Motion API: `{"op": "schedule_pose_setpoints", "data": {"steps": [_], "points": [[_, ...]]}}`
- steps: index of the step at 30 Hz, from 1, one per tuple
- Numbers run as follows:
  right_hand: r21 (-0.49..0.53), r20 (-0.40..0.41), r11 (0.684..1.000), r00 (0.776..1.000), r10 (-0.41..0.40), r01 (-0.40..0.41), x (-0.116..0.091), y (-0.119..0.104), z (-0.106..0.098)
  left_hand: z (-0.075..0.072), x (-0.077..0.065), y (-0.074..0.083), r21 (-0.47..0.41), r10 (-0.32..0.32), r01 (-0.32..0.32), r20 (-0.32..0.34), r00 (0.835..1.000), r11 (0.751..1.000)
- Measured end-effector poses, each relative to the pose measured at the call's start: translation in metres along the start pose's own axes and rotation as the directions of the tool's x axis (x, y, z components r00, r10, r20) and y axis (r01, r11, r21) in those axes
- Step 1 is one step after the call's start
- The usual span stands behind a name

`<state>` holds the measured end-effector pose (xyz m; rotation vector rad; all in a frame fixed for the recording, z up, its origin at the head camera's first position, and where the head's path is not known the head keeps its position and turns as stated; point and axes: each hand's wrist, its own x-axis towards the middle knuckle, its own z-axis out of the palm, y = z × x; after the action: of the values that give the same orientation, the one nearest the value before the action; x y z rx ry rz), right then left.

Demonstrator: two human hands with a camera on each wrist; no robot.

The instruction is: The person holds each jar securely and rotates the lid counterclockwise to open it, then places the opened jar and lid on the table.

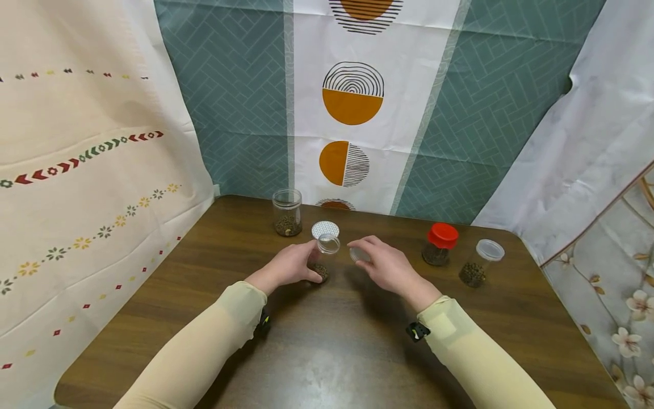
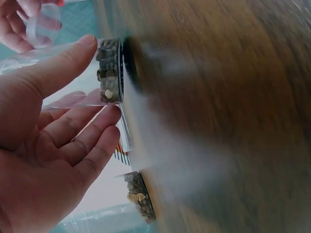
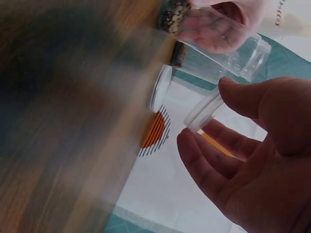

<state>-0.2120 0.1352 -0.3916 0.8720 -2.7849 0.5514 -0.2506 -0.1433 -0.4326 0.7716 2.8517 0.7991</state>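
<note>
My left hand (image 1: 288, 267) grips a clear, open-topped jar (image 2: 111, 73) with a layer of brown, seed-like pieces at its bottom. The thumb lies on one side of the jar and the fingers on the other. Its base is close to the tabletop; whether they touch, I cannot tell. To the right of the jar, my right hand (image 1: 387, 266) pinches a translucent round lid (image 3: 204, 110) by its edge between thumb and fingers. This lid is tilted and apart from the jar's mouth.
Behind the hands, a wider open jar (image 1: 287, 213) with similar pieces stands beside a white patterned lid (image 1: 325, 229) lying on the brown table (image 1: 317, 352). A red-lidded jar (image 1: 441, 243) and a jar with a translucent lid (image 1: 480, 264) stand at the right. Cloths hang behind.
</note>
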Motion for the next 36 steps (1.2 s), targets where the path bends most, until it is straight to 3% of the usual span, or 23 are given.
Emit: {"op": "schedule_pose_setpoints", "data": {"steps": [5,6,11,13,19,22,24,26,32,36], "points": [[-0.061,-0.002,0.997,0.999,-0.036,0.036,0.004,0.000,0.009,-0.003,-0.001,-0.001,-0.001,-0.015,0.015,-0.002,1.000,1.000],[-0.066,0.001,0.997,0.999,-0.037,0.037,0.005,0.000,0.011,-0.010,-0.006,0.009,-0.001,-0.045,0.045,0.007,0.999,0.999],[-0.071,0.026,0.997,0.999,-0.023,0.025,0.010,0.000,0.019,-0.010,-0.007,0.001,-0.016,-0.070,0.070,-0.001,0.998,0.997],[-0.084,0.037,0.996,0.999,-0.015,0.018,0.012,0.000,0.022,-0.005,-0.003,-0.011,-0.012,-0.060,0.060,-0.008,0.998,0.998],[-0.119,0.060,0.993,0.998,-0.003,0.011,0.016,0.000,0.032,0.024,0.020,-0.075,0.017,-0.011,0.012,-0.053,0.999,1.000],[-0.132,0.067,0.991,0.998,0.007,0.002,0.020,-0.002,0.035,0.030,0.025,-0.092,0.008,-0.013,0.014,-0.075,0.997,1.000],[-0.138,0.070,0.990,0.997,0.019,-0.009,0.023,-0.004,0.036,0.028,0.026,-0.095,0.004,-0.026,0.026,-0.086,0.996,1.000],[-0.144,0.076,0.989,0.997,0.029,-0.018,0.026,-0.007,0.037,0.021,0.021,-0.088,-0.002,-0.040,0.040,-0.088,0.995,0.999],[-0.161,0.109,0.986,0.992,0.068,-0.050,0.035,-0.011,0.040,-0.021,-0.006,-0.034,-0.003,-0.117,0.117,-0.041,0.992,0.993],[-0.163,0.118,0.985,0.990,0.077,-0.057,0.042,-0.011,0.042,-0.028,-0.009,-0.033,0.003,-0.152,0.152,-0.052,0.987,0.988]]}}
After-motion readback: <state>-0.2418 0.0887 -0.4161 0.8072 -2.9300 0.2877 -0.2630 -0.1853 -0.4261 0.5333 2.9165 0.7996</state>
